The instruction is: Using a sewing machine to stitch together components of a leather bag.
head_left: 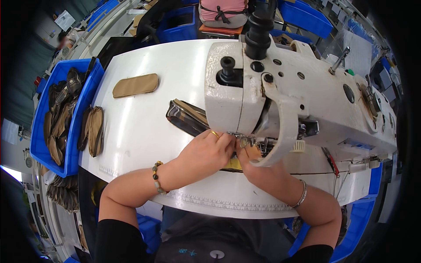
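A white sewing machine [250, 96] stands over the white table, and both my hands work close under its needle area. My left hand [206, 151] is closed, thumb and fingers pinched together just left of the presser foot. A dark patterned pouch with a zipper [187, 118] runs up to these fingers, its right end hidden by the machine head and the hand. My right hand [258, 168] has its fingers bent in at the needle, partly covered by the white guard; what they pinch is hidden. A yellow patch [232, 165] shows on the table below the fingers.
A tan oval fabric piece [136, 85] lies at the far left of the table. Beside it stands a blue bin [70, 160] full of dark pouches; more fabric pieces [94, 131] lean near it. Red-handled snips [331, 162] lie right. A person in pink [223, 11] sits beyond.
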### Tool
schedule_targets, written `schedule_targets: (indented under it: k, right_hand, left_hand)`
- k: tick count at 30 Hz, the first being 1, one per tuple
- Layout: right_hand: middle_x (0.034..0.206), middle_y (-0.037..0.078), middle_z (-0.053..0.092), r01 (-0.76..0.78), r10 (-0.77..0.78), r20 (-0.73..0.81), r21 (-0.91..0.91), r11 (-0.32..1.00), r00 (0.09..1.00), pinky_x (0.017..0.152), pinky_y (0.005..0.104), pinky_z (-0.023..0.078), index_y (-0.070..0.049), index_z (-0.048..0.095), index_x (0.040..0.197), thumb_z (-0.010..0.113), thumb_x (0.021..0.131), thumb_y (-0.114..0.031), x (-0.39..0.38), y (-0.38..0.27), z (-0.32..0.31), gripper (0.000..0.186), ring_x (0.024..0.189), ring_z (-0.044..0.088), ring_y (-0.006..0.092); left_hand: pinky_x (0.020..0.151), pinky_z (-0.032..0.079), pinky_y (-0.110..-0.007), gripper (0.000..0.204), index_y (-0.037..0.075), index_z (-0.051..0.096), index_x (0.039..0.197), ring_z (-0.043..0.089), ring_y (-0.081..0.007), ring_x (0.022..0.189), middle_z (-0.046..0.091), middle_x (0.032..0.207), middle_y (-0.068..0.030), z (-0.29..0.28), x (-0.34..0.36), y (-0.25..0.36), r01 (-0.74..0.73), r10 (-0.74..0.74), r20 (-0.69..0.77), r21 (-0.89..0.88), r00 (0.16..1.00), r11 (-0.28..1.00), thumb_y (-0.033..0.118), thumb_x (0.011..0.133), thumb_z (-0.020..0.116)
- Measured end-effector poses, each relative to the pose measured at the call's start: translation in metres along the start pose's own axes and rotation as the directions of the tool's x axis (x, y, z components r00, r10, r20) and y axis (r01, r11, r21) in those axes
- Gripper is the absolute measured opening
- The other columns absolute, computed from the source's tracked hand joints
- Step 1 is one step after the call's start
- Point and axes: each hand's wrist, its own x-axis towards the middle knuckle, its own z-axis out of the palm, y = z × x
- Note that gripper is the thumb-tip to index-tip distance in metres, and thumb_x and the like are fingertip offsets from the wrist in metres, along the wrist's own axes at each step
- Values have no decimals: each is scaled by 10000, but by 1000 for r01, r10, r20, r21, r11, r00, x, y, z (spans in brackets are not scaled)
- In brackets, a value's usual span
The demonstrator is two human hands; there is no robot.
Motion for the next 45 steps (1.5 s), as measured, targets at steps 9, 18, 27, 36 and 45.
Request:
schedule_targets:
  k: [9, 18, 27, 36, 45]
  right_hand:
    - [753, 35, 656, -45, 45, 59, 3, 999, 997, 643, 373, 536, -37, 702, 848, 677, 856, -48, -6, 3, 0, 28, 677, 670, 204]
    - [772, 39, 680, -108, 114, 132, -46, 993, 985, 633, 399, 543, -71, 724, 852, 693, 826, -53, -5, 0, -6, 45, 690, 683, 234]
    - [776, 67, 680, 61, -38, 137, -167, 984, 990, 686, 435, 557, -29, 766, 1006, 675, 835, -66, -3, -9, -11, 198, 690, 678, 226]
    - [595, 36, 560, 83, -83, 0, -74, 994, 997, 436, 369, 458, -41, 696, 891, 667, 742, -63, -11, -2, 7, 153, 481, 583, 212]
    - [757, 93, 652, 111, -81, 151, -197, 974, 985, 526, 385, 535, -10, 702, 1077, 687, 750, -86, -12, -4, 1, 337, 587, 649, 250]
  left_hand:
    - [731, 546, -289, 249, -5, 693, 967, 613, -192, 825, 595, 880, -49, -17, -2, -9, 3, 0, 15, -202, 1000, 979, 113, 752, 651]
    - [817, 565, -292, 330, -36, 710, 1019, 658, -213, 942, 682, 972, -87, -12, -6, -12, -96, 92, -51, -102, 994, 990, 95, 719, 664]
    - [826, 562, -296, 314, -38, 713, 996, 649, -205, 891, 680, 946, -96, -9, -3, -7, -120, 118, -53, -32, 992, 992, 98, 718, 662]
    - [732, 541, -298, 287, -4, 710, 966, 603, -196, 788, 599, 807, -38, 2, 1, -13, -52, 49, -57, -51, 997, 997, 130, 718, 654]
    - [714, 542, -283, 277, 0, 706, 978, 609, -195, 817, 600, 816, -41, -5, 2, -13, -19, 18, -33, -14, 999, 1000, 120, 734, 653]
